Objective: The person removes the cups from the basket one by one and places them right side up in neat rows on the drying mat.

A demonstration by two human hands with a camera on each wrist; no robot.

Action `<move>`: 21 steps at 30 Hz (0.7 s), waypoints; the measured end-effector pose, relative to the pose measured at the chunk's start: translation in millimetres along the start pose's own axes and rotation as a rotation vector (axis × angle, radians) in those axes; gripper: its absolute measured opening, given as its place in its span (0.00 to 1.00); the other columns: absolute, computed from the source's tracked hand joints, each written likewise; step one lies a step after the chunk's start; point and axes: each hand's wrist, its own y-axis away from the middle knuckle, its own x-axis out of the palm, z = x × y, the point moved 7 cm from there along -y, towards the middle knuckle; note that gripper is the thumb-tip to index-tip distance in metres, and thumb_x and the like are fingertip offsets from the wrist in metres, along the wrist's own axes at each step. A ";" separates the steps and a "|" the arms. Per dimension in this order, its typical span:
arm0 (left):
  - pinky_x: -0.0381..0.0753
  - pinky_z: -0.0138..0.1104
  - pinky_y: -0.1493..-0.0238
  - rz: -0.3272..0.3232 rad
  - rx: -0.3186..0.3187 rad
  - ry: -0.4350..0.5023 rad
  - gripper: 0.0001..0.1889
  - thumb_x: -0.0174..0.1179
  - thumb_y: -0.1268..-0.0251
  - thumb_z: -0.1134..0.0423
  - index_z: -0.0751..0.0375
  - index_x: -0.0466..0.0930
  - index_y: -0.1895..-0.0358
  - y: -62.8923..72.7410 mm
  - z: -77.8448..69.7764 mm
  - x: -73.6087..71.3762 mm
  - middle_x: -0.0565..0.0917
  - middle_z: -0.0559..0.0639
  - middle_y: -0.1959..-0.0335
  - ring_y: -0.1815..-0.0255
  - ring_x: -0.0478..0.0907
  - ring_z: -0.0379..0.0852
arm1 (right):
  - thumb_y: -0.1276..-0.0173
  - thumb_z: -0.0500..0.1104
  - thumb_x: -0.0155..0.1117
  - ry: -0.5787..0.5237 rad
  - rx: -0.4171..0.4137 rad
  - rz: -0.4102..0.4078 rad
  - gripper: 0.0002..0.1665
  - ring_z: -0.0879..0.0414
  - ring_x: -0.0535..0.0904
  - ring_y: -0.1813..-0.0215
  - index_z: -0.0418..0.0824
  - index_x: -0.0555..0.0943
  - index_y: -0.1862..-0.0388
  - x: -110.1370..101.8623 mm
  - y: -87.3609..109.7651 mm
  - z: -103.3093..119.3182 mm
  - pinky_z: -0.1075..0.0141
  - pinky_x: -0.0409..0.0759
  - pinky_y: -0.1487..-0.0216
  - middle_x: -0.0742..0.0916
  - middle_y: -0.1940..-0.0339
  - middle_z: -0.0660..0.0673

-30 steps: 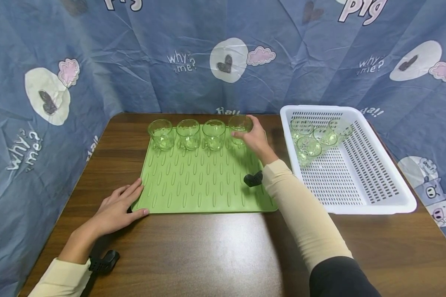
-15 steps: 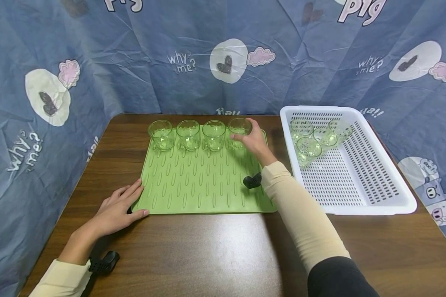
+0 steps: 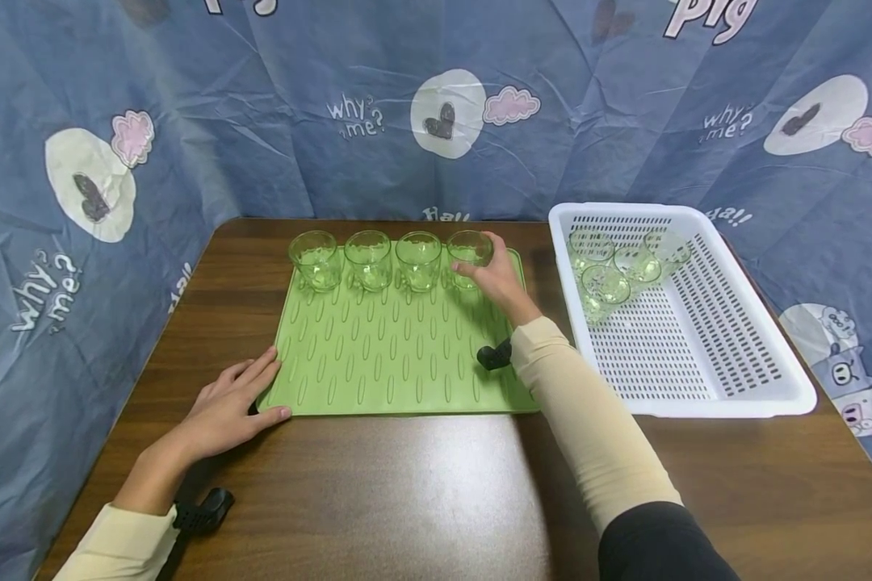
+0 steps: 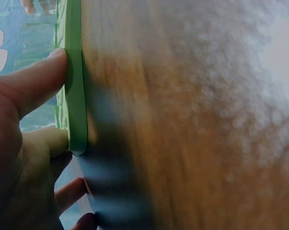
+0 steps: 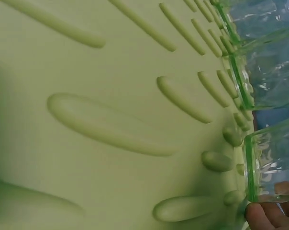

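My right hand (image 3: 505,281) holds a clear green-tinted glass (image 3: 471,247) at the right end of a row, thumb on its near side and fingers around its right. That glass stands upright on the green ridged mat (image 3: 400,355). To its left along the mat's back edge stand three more upright glasses, the nearest being a matching glass (image 3: 418,262). In the right wrist view, fingertips (image 5: 259,215) are low by the held glass (image 5: 273,165). My left hand (image 3: 225,411) rests with extended fingers at the mat's front left corner; its thumb (image 4: 44,79) touches the mat's edge (image 4: 76,96).
A white perforated basket (image 3: 759,407) stands right of the mat, with several similar glasses (image 3: 606,286) grouped at its back left. The brown wooden table (image 3: 407,500) extends in front. A blue printed cloth (image 3: 276,145) hangs behind the table.
The glass in my right hand has come down slightly onto the mat, level with the other glasses. My left hand has stayed in place at the corner.
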 end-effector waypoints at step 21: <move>0.57 0.71 0.40 0.005 0.002 -0.009 0.46 0.58 0.33 0.39 0.63 0.53 0.21 0.7 -1.0 -1.0 0.50 0.60 0.18 0.25 0.51 0.72 | 0.38 0.41 0.72 -0.020 0.017 0.010 0.54 0.40 0.72 0.31 0.46 0.51 0.21 1.9 1.3 0.2 0.49 0.72 0.31 0.68 0.27 0.34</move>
